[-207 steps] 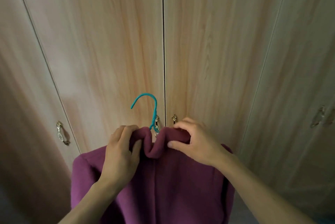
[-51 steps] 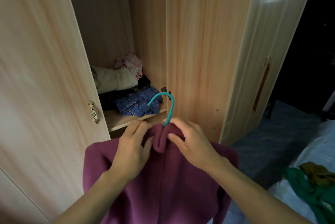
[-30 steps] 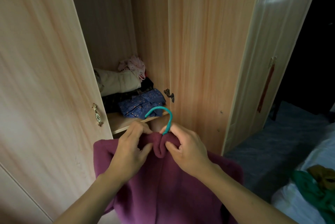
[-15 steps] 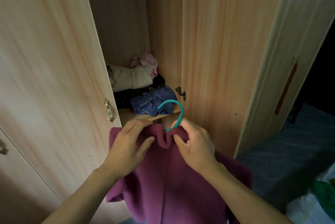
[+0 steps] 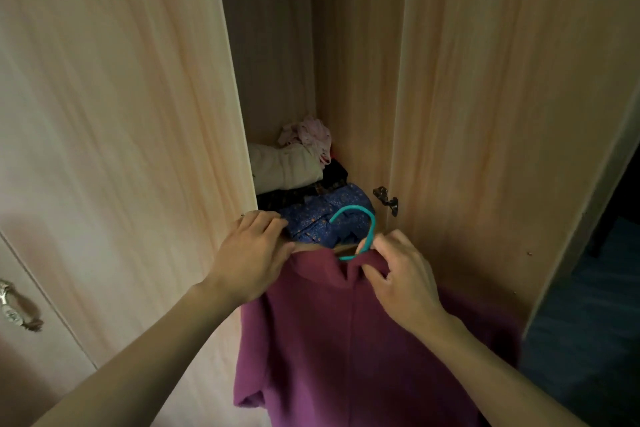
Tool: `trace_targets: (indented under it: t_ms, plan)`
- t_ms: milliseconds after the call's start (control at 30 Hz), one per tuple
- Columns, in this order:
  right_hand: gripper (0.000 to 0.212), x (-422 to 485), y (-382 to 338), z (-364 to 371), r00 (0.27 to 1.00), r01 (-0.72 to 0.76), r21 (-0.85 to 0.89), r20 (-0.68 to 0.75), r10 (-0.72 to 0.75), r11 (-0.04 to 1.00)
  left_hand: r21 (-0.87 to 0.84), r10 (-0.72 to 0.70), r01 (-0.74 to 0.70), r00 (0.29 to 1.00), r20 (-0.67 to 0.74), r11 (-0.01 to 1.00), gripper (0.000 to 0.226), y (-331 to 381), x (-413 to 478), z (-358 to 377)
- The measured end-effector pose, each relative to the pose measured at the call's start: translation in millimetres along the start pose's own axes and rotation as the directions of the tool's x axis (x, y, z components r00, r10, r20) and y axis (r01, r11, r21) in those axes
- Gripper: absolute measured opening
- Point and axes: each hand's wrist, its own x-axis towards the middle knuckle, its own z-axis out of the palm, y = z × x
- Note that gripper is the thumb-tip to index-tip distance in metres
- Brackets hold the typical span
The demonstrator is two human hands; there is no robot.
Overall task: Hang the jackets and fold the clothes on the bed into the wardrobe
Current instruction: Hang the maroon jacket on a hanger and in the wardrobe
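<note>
A purple jacket (image 5: 346, 340) hangs from a teal hanger (image 5: 360, 222) in front of the open wardrobe (image 5: 277, 46). My right hand (image 5: 398, 274) pinches the jacket's collar at the base of the hanger's hook. My left hand (image 5: 252, 253) lies on the jacket's left shoulder with its fingers stretched forward toward the left door's edge; whether it grips the cloth I cannot tell. The hook curves up just before the shelf.
On the wardrobe shelf lie a blue patterned cloth (image 5: 322, 215), dark clothes (image 5: 294, 193), a cream bundle (image 5: 284, 167) and a pink garment (image 5: 306, 134). The left door (image 5: 121, 115) and the open right door (image 5: 485, 115) flank the narrow gap. A metal handle (image 5: 15, 305) sits low left.
The view has moved closer to the wardrobe gap. My left hand has let go of the collar fold and slid left and forward along the shoulder. The jacket has shifted right.
</note>
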Motion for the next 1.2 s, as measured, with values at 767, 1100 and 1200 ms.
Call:
trace_targets:
  t_ms: [767, 1100, 1200]
  plan:
    - [0.038, 82, 53, 50, 0.996, 0.064, 0.126, -0.062, -0.056, 0.99, 0.632, -0.158, -0.015, 0.964, 0.216, 0.775, 0.044, -69, 119, 36]
    - [0.028, 102, 73, 60, 0.976, 0.215, 0.323, -0.033, -0.216, 0.922, 0.73, -0.338, 0.041, 0.903, 0.265, 0.682, 0.047, -29, 119, 29]
    - [0.025, 95, 68, 55, 0.969, 0.236, 0.366, -0.017, -0.247, 0.9, 0.706, -0.358, 0.071, 0.895, 0.267, 0.705, 0.047, -17, 109, 21]
